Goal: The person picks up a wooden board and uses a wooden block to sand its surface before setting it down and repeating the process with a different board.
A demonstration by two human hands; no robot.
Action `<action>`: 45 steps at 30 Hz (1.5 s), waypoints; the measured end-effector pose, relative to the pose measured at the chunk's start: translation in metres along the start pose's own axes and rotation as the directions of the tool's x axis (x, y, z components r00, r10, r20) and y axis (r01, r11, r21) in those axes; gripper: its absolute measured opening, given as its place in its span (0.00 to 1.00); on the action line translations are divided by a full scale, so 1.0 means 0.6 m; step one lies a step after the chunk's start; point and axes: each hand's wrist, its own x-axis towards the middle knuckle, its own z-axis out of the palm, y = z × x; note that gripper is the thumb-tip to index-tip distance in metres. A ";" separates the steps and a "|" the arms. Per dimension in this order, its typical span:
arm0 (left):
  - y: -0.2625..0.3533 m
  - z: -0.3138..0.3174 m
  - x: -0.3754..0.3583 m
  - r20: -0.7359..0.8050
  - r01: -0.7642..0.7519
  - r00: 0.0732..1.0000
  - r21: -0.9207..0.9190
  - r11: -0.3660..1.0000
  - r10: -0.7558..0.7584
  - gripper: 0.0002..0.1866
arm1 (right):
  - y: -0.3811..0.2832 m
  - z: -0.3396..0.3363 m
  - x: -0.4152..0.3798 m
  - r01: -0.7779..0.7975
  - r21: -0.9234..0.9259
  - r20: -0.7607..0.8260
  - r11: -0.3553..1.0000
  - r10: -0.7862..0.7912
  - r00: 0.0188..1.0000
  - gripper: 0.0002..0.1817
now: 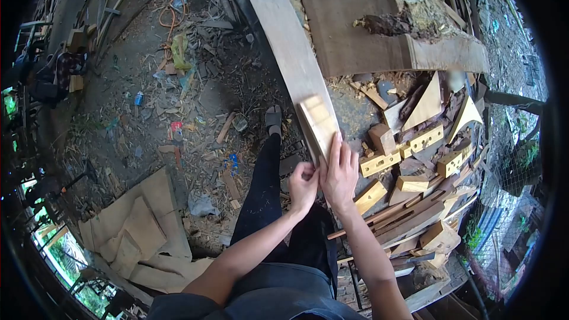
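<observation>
A long pale plank [289, 47] stretches away from me, its near end close to my body. On that near end lies a short light wood block [323, 129] with lighter, squarish patches on top. My left hand [303, 188] is closed at the plank's near left corner, fingers curled in and thumb toward the block. Along the right edge, my right hand [340, 173] grips the block's near end, fingers stretched forward and thumb across it. The undersides of both pieces and some fingertips are hidden.
Right of the plank lie drilled wood blocks [379, 164], offcuts and stacked strips [409, 225]. A thick slab [349, 18] sits beyond. Wood chips and litter cover the ground at left, with flat board pieces [142, 225] nearer me. A person [59, 77] is at far left.
</observation>
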 end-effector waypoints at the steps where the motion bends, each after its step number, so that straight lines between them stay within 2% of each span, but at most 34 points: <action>1: 0.010 0.004 0.011 0.012 0.039 0.999 -0.050 0.998 -0.038 0.03 | -0.007 -0.008 0.022 -0.005 0.001 0.033 1.000 0.005 0.999 0.38; 2: 0.018 0.010 0.027 -0.080 -0.052 0.996 -0.044 0.998 0.048 0.06 | -0.011 -0.006 0.041 0.032 0.009 -0.007 0.999 -0.032 0.999 0.38; 3: 0.031 0.006 0.049 -0.080 -0.164 0.984 -0.028 0.986 0.161 0.07 | -0.017 -0.002 0.062 0.067 0.019 -0.048 0.998 -0.066 0.997 0.37; 4: 0.053 -0.002 0.074 -0.042 -0.104 0.994 -0.029 0.994 0.103 0.07 | -0.026 0.002 0.083 0.074 0.015 -0.057 0.997 -0.073 0.996 0.37; 5: 0.087 -0.009 0.091 0.001 -0.111 0.994 0.006 0.994 0.111 0.08 | -0.031 0.001 0.103 0.071 0.027 -0.052 0.997 -0.070 0.996 0.37; 7: 0.116 -0.017 0.133 0.099 -0.192 0.979 0.132 0.972 0.179 0.06 | -0.046 0.000 0.140 0.049 -0.054 -0.067 0.997 -0.052 0.996 0.37; 9: 0.132 -0.010 0.141 0.147 -0.065 0.987 0.050 0.997 0.057 0.07 | -0.041 -0.002 0.151 0.033 0.000 -0.095 0.999 -0.033 0.995 0.37; 10: 0.129 -0.008 0.138 0.154 -0.133 0.982 0.129 0.983 0.113 0.08 | -0.035 -0.005 0.148 0.043 -0.011 -0.104 0.999 -0.044 0.994 0.38; 13: 0.109 -0.002 0.099 0.198 -0.119 0.977 0.181 0.976 0.082 0.09 | -0.003 -0.009 0.103 0.060 -0.029 -0.051 0.998 -0.062 0.997 0.39; 16: 0.060 0.001 0.071 0.221 -0.096 0.973 0.116 0.989 0.069 0.12 | 0.014 -0.016 0.058 0.025 0.003 0.048 1.000 -0.025 0.999 0.40; 18: 0.062 0.000 0.067 0.253 -0.086 0.966 0.164 0.983 0.042 0.12 | 0.019 -0.019 0.050 0.002 0.027 0.086 1.000 -0.005 0.996 0.40; 19: 0.071 -0.006 0.066 0.283 -0.081 0.959 0.216 0.973 0.016 0.11 | 0.016 -0.018 0.050 -0.003 0.033 0.062 0.999 0.001 0.998 0.40; 21: 0.062 -0.006 0.068 0.280 -0.085 0.960 0.210 0.974 0.023 0.11 | 0.011 -0.018 0.050 -0.012 0.049 0.022 0.999 0.011 1.000 0.40; 24: 0.063 -0.013 0.070 0.327 -0.122 0.945 0.289 0.949 0.022 0.09 | 0.012 -0.015 0.043 -0.036 0.072 0.035 0.997 0.034 0.999 0.40; 25: 0.069 -0.014 0.070 0.329 -0.118 0.944 0.284 0.951 0.019 0.09 | 0.012 -0.013 0.043 -0.021 0.042 0.019 0.999 0.020 1.000 0.40; 27: 0.073 -0.011 0.068 0.318 -0.009 0.946 0.202 0.979 -0.057 0.07 | 0.006 -0.017 0.047 -0.033 0.019 0.014 0.999 0.032 0.999 0.40; 35: 0.087 -0.016 0.071 0.320 0.016 0.944 0.214 0.977 -0.086 0.11 | 0.000 -0.025 0.046 -0.061 -0.045 -0.051 0.997 0.059 0.997 0.38; 36: 0.097 -0.024 0.068 0.325 0.003 0.943 0.216 0.976 -0.075 0.11 | 0.001 -0.030 0.041 -0.059 -0.059 -0.023 0.997 0.057 0.998 0.37; 37: 0.108 -0.034 0.066 0.283 -0.204 0.955 0.390 0.898 0.094 0.10 | 0.002 -0.034 0.038 -0.051 -0.074 0.005 0.996 0.052 0.999 0.36; 38: 0.118 -0.040 0.063 0.267 -0.374 0.926 0.549 0.747 0.268 0.09 | 0.006 -0.034 0.022 -0.026 -0.051 -0.021 0.998 0.025 0.999 0.34; 39: 0.131 -0.041 0.052 0.266 -0.380 0.924 0.546 0.747 0.276 0.09 | 0.007 -0.039 0.000 -0.040 -0.022 0.041 0.999 0.040 0.998 0.33; 40: 0.144 -0.042 0.036 0.352 -0.640 0.765 0.512 0.573 0.540 0.08 | 0.010 -0.040 -0.023 -0.019 -0.041 0.077 0.999 0.022 0.997 0.31; 41: 0.149 -0.043 0.026 0.419 -0.823 0.531 0.460 0.332 0.736 0.08 | 0.015 -0.035 -0.044 0.007 -0.059 0.120 0.998 0.000 0.993 0.29; 43: 0.150 0.001 0.038 0.549 -0.990 0.141 0.079 0.117 0.824 0.08 | 0.039 -0.008 -0.074 0.060 -0.039 0.079 0.997 -0.057 0.995 0.28; 44: 0.135 0.023 0.060 0.648 -0.996 0.078 0.015 0.089 0.758 0.10 | 0.052 0.007 -0.076 0.102 -0.022 0.025 0.994 -0.102 0.994 0.26; 45: 0.141 0.026 0.078 0.635 -0.996 0.079 0.017 0.088 0.769 0.10 | 0.050 0.007 -0.059 0.116 -0.033 0.026 0.993 -0.115 0.993 0.26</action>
